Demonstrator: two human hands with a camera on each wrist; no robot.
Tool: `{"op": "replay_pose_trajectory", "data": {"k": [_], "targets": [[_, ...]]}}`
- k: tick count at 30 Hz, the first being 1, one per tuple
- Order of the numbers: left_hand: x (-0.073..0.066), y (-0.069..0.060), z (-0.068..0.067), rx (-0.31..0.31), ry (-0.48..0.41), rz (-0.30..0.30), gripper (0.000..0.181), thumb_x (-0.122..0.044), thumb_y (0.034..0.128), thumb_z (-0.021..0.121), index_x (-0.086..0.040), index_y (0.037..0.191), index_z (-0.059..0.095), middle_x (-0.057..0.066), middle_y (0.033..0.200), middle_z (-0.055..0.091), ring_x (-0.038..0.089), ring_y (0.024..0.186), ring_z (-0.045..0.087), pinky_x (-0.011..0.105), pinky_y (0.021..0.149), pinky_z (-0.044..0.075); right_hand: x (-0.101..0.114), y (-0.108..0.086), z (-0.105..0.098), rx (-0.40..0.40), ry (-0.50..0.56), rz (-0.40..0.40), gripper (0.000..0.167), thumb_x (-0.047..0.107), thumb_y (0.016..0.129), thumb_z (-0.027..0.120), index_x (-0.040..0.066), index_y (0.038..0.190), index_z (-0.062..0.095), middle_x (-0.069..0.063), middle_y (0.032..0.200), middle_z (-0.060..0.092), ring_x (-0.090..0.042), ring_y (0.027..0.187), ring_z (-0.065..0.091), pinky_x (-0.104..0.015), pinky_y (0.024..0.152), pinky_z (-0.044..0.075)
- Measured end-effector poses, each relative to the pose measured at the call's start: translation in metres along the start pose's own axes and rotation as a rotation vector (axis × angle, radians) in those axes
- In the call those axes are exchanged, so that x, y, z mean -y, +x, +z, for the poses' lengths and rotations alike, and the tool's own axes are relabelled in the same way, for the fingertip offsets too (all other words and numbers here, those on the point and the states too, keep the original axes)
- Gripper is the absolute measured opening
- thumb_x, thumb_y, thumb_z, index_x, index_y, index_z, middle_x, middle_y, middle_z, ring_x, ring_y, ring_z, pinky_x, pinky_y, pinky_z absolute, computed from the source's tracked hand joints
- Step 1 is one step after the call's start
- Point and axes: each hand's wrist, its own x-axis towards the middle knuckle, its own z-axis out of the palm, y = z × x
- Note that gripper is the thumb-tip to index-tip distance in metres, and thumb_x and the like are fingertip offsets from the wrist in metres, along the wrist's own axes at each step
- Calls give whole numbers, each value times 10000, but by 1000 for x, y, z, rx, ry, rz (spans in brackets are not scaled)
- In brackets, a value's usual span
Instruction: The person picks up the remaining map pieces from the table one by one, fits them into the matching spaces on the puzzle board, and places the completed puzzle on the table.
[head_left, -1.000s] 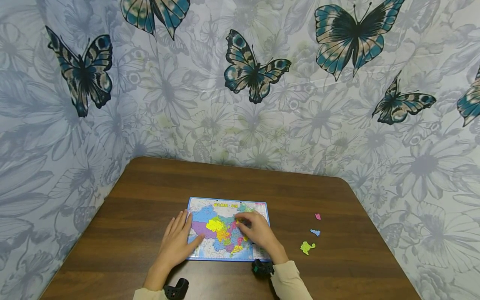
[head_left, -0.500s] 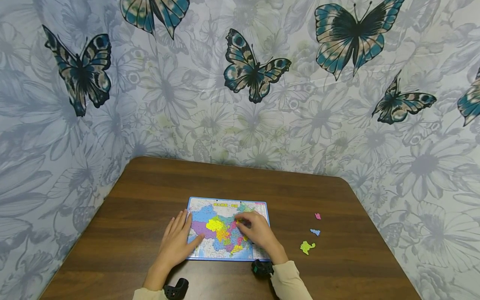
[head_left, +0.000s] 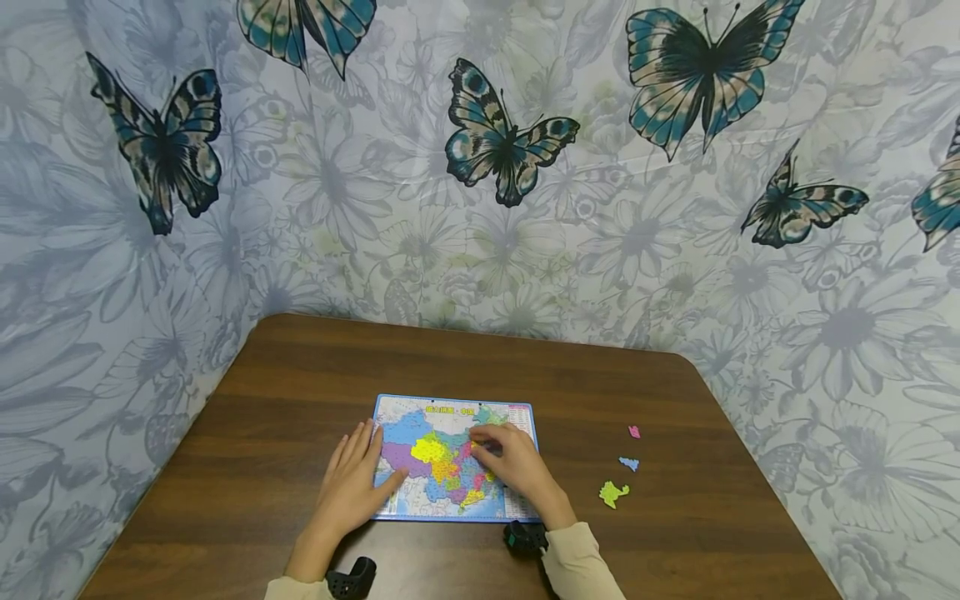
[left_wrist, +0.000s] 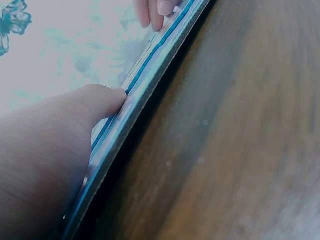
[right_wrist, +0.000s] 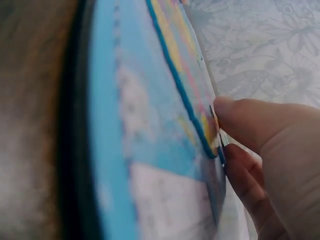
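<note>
A map puzzle board (head_left: pixel 442 510) with a blue rim and colourful regions lies flat on the table. My left hand (head_left: pixel 356 479) rests on its left side with straight, spread fingers; in the left wrist view, the thumb (left_wrist: pixel 107 100) presses near the board's edge. Over the right-hand part of the map, my right hand (head_left: pixel 517 461) has thumb and fingers bent together at the surface. In the right wrist view they pinch a small puzzle piece (right_wrist: pixel 217 124), of which only a thin edge shows. The fingers hide its shape and the spot beneath it.
Right of the board lie three loose puzzle pieces: a pink one (head_left: pixel 634 432), a blue one (head_left: pixel 629 463) and a yellow-green one (head_left: pixel 613 494). The brown wooden table (head_left: pixel 300 367) backs onto a butterfly-patterned wall covering (head_left: pixel 420 250).
Both hands, the board and the loose pieces stay in place. Only the head view shifts very slightly.
</note>
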Motion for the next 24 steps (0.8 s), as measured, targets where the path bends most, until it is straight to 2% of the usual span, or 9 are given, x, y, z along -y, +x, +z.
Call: {"op": "replay_pose_trajectory", "data": {"k": [8, 20, 24], "targets": [[0, -1, 0, -5, 8, 5, 874, -534, 962, 646, 82, 1531, 402, 286, 1642, 291, 463, 1539, 246, 609, 1254, 139, -4, -7, -4, -16, 32, 9, 349, 197, 956, 757, 135, 1297, 714, 46, 1157, 768, -142, 1022, 697, -350, 895, 599], [0, 0, 0, -8, 15, 11, 865, -533, 967, 642, 81, 1529, 408, 288, 1639, 297, 462, 1537, 252, 608, 1254, 141, -13, -24, -20, -78, -18, 56, 306, 155, 923, 786, 135, 1225, 748, -10, 1156, 762, -148, 995, 707, -357, 868, 613], [0, 0, 0, -4, 11, 11, 866, -538, 970, 636, 79, 1532, 405, 288, 1642, 290, 462, 1540, 247, 606, 1256, 137, -13, -31, -26, -99, -23, 72, 345, 138, 916, 788, 120, 1256, 730, -3, 1123, 770, -158, 981, 716, -352, 857, 619]]}}
